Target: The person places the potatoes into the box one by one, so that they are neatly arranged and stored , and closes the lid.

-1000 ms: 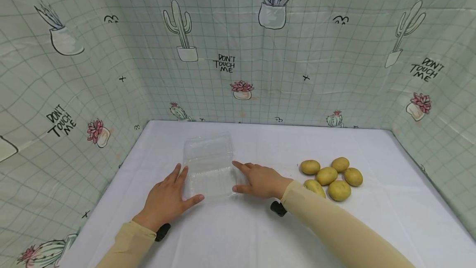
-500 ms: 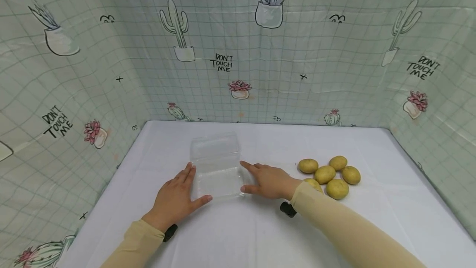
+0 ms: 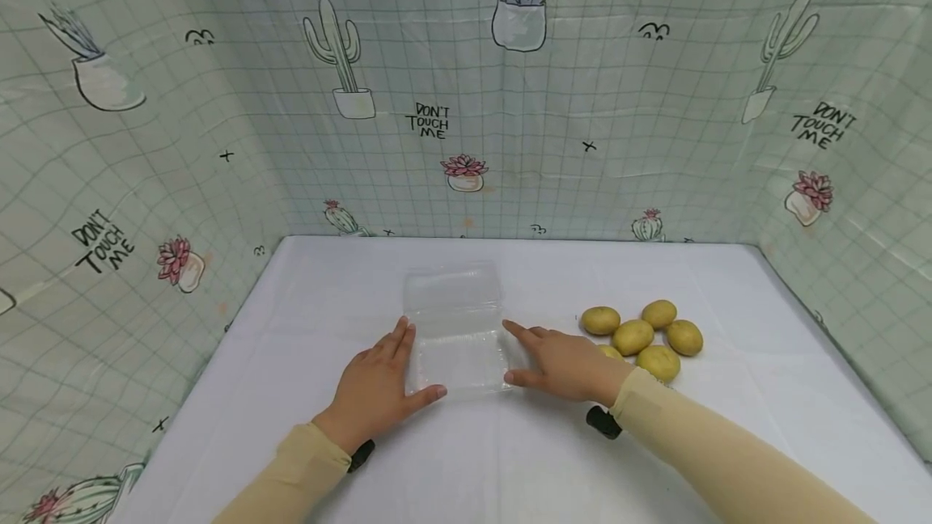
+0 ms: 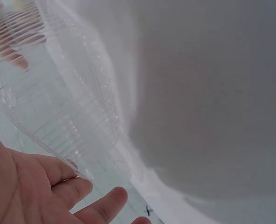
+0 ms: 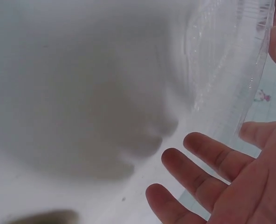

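Note:
A clear plastic clamshell box (image 3: 462,362) lies on the white cloth, its lid (image 3: 451,289) folded back away from me. My left hand (image 3: 374,386) rests along the box's left side, fingers extended, thumb at the front left corner. On the opposite side, my right hand (image 3: 568,362) touches the rim with its index fingertip and thumb. In the left wrist view, fingertips meet the rim of the ribbed box (image 4: 58,93). The right wrist view has the index finger against the box edge (image 5: 226,51), with the other fingers spread and apart from it.
Several yellow potatoes (image 3: 633,337) lie grouped to the right of the box, one partly hidden behind the right wrist. A white cloth (image 3: 510,467) covers the table. A grid-patterned curtain with cactus drawings (image 3: 539,120) encloses the back and sides.
Both hands have slid the open clamshell box to the right, toward the potatoes, keeping their places at its sides. The head view has turned slightly. The potatoes stay on the cloth.

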A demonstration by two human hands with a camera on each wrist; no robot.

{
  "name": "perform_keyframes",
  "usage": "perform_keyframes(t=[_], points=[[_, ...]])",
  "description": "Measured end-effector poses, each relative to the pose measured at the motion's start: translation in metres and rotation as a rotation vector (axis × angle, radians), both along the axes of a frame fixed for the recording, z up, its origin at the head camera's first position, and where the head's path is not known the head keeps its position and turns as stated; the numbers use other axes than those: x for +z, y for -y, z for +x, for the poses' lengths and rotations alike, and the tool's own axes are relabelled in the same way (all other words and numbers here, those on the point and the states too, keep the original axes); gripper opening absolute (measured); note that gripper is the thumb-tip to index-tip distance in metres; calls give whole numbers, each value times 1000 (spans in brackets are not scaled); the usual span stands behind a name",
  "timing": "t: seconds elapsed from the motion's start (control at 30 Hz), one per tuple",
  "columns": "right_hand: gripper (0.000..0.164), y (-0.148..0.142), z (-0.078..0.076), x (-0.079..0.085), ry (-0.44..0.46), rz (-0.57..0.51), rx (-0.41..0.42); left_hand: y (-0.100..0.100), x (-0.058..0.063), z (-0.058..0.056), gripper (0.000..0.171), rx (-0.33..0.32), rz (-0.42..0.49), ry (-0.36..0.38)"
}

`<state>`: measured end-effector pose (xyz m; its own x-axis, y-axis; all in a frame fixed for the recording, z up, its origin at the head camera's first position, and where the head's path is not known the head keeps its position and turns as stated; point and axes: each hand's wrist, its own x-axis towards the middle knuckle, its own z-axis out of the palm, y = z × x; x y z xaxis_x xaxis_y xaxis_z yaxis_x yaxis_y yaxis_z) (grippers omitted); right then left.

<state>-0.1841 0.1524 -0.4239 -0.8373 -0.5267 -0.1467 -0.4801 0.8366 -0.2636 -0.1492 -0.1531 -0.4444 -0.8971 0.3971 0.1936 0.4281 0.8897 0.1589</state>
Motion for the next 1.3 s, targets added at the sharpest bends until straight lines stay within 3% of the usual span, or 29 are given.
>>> perform_keyframes(t=[0.53, 0.9, 1.3], points=[[86, -37, 26, 4, -52, -65, 21, -29, 0, -2, 98, -88, 12, 54], [88, -47, 38, 2, 8, -138, -28, -30, -5, -1, 99, -166, 68, 96], [89, -52, 41, -5, -37, -162, -9, -26, -6, -1, 97, -219, 77, 72]])
